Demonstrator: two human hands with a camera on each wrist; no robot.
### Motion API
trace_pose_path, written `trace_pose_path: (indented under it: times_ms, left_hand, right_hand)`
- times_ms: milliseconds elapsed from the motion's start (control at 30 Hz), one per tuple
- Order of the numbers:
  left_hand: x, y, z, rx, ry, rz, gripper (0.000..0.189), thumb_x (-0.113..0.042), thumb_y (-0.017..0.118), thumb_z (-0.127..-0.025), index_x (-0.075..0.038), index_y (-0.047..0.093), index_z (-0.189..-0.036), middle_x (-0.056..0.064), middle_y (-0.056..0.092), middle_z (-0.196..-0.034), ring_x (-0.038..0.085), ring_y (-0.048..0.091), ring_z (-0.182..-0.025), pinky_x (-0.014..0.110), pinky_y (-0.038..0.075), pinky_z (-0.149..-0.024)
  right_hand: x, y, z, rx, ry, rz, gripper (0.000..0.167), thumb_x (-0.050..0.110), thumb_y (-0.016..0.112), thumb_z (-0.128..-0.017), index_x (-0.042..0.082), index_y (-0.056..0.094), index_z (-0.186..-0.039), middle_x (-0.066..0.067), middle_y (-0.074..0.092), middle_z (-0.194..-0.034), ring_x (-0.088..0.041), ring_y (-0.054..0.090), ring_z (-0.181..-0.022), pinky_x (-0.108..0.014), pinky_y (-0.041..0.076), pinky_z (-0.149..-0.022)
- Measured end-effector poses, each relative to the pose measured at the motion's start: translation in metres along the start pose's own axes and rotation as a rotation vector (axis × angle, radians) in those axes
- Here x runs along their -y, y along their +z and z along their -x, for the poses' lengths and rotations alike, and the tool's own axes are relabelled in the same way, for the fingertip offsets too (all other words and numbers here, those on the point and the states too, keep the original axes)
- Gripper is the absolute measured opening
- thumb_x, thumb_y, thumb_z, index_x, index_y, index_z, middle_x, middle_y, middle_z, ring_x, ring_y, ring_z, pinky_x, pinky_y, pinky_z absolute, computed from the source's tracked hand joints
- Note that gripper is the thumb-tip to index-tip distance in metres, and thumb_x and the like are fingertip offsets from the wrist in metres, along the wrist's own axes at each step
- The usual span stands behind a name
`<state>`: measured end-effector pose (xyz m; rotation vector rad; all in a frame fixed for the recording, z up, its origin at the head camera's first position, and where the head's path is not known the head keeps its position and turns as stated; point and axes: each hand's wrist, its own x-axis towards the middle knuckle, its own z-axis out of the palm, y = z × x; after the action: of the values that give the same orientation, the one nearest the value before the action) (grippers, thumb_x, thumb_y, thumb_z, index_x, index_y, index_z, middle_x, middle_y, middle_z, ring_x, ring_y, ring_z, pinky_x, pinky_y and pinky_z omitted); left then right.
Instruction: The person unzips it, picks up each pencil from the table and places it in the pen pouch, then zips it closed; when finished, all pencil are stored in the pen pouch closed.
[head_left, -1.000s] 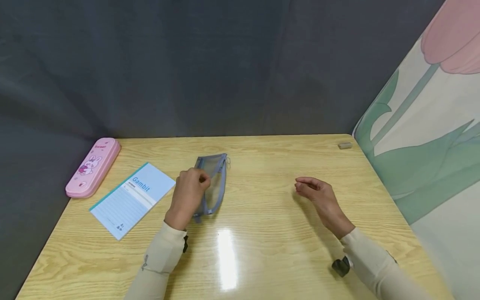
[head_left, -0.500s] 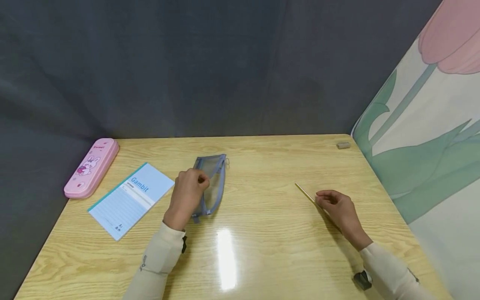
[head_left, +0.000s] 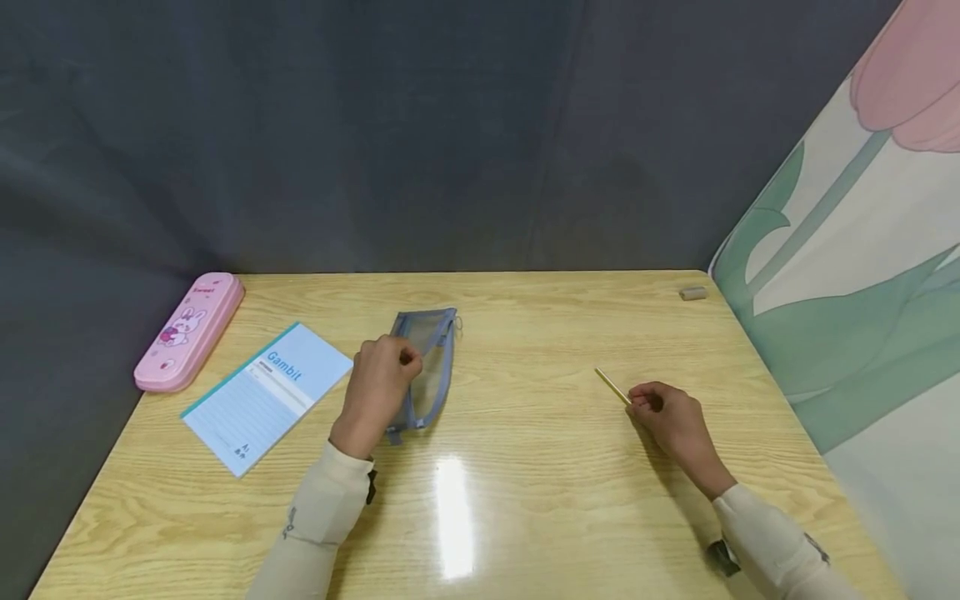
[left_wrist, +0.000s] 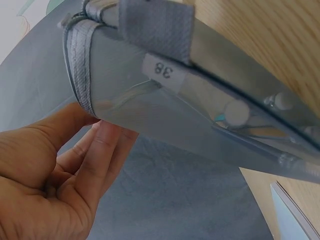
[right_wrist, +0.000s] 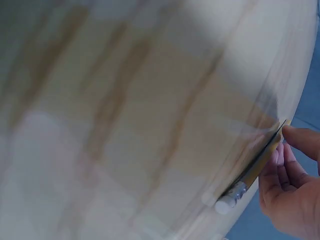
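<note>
My left hand (head_left: 372, 390) pinches the edge of a translucent blue-grey zip pouch (head_left: 447, 367), which is held partly raised. In the left wrist view, the pouch (left_wrist: 160, 117) shows a fabric tab and a "38" label, and slender items with pale round ends are visible through it. My right hand (head_left: 675, 421) pinches a thin yellow pencil (head_left: 612, 386) low over the table, pointing away to the upper left. Seen from the right wrist, the pencil (right_wrist: 261, 162) has a silver ferrule and white eraser, with thumb and fingers around its shaft.
A pale blue notebook (head_left: 266, 400) lies left of the pouch. Beyond it, at the left edge, rests a pink pencil case (head_left: 189, 332). A small grey-brown block (head_left: 693, 293) is at the far right corner of the wooden table (head_left: 525, 467), and a dark curtain (head_left: 480, 133) stands behind.
My right hand has moved right and toward me since a second ago, and the pencil in its fingers has come into view. My left hand and the pouch stay put.
</note>
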<state>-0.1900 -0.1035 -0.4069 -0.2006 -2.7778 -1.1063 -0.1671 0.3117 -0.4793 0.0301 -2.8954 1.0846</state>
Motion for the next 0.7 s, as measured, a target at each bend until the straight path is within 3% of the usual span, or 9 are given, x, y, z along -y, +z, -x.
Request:
trace_pose_path:
  times_ms: [433, 700]
  left_hand:
    - [-0.0015, 0.0, -0.0012, 0.008, -0.011, -0.001, 0.022, 0.002, 0.064, -0.104, 0.0, 0.082, -0.091, 0.017, 0.079, -0.095, 0.014, 0.048, -0.049, 0.03, 0.041, -0.05]
    - [-0.0011, -0.0003, -0.0018, 0.01, -0.009, -0.002, 0.021, 0.001, 0.064, -0.105, 0.001, 0.082, -0.093, 0.017, 0.079, -0.096, 0.014, 0.05, -0.049, 0.03, 0.043, -0.05]
  right_hand:
    - [0.0051, 0.0043, -0.0033, -0.017, -0.059, 0.084, 0.01, -0.008, 0.078, -0.093, -0.01, 0.077, -0.103, -0.014, 0.076, -0.089, -0.028, 0.072, -0.081, -0.026, 0.052, -0.065]
    - [0.0091, -0.0006, -0.0059, 0.003, -0.047, 0.058, 0.01, -0.005, 0.076, -0.096, -0.01, 0.078, -0.105, -0.016, 0.077, -0.091, -0.026, 0.071, -0.081, -0.024, 0.052, -0.064]
